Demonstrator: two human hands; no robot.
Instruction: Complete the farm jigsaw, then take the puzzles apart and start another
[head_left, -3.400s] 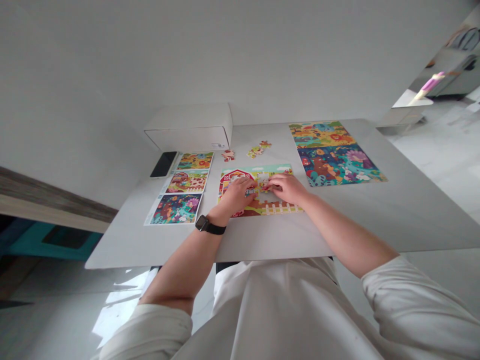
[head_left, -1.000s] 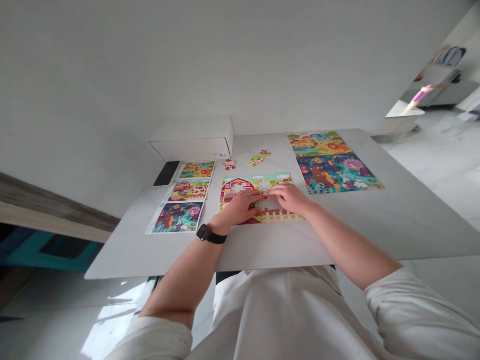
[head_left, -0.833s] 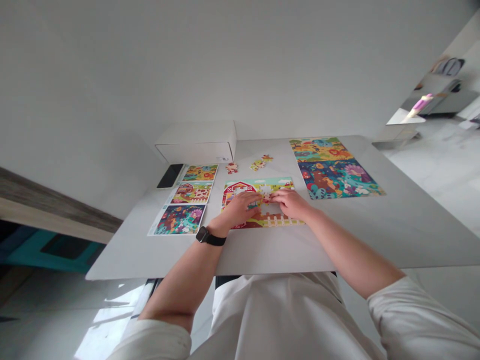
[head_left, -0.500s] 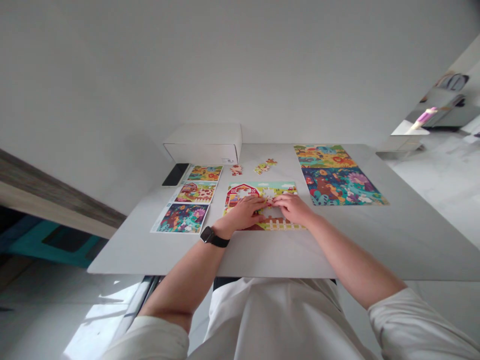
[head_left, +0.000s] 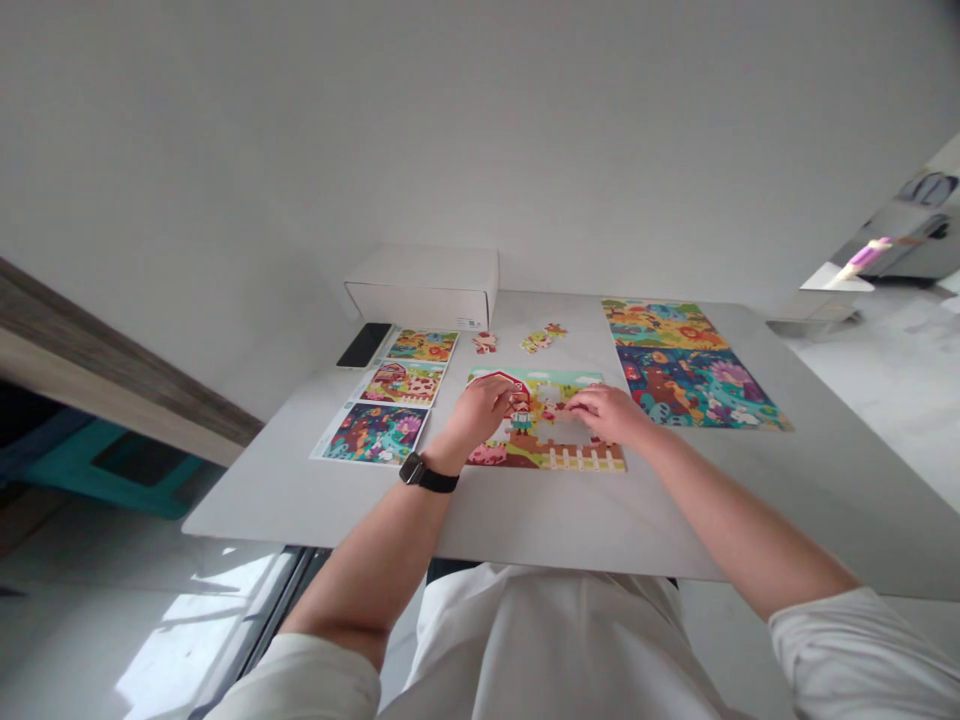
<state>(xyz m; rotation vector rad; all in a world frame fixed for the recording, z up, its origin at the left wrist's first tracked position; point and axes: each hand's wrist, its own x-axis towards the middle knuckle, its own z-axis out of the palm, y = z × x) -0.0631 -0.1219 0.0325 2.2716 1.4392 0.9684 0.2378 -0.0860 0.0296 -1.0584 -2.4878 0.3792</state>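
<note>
A farm jigsaw puzzle (head_left: 551,450) with a red barn and a white fence lies in front of me on the white table (head_left: 525,510). My left hand (head_left: 480,405), a black watch on its wrist, rests on the puzzle's left part with fingers curled near the barn. My right hand (head_left: 611,410) lies on the puzzle's right part, its fingers bent and pressing down by a white gap. Whether either hand holds a piece is hidden. Loose puzzle pieces (head_left: 541,338) and one more piece (head_left: 484,342) lie beyond the puzzle.
Three picture cards (head_left: 390,395) lie in a column at the left, with a black phone (head_left: 364,344) beside them. A white box (head_left: 424,285) stands at the back by the wall. Two finished colourful puzzles (head_left: 686,365) lie at the right.
My view has shifted, so the table sits further right. My hands have drawn apart on the puzzle, uncovering a small figure in its middle.
</note>
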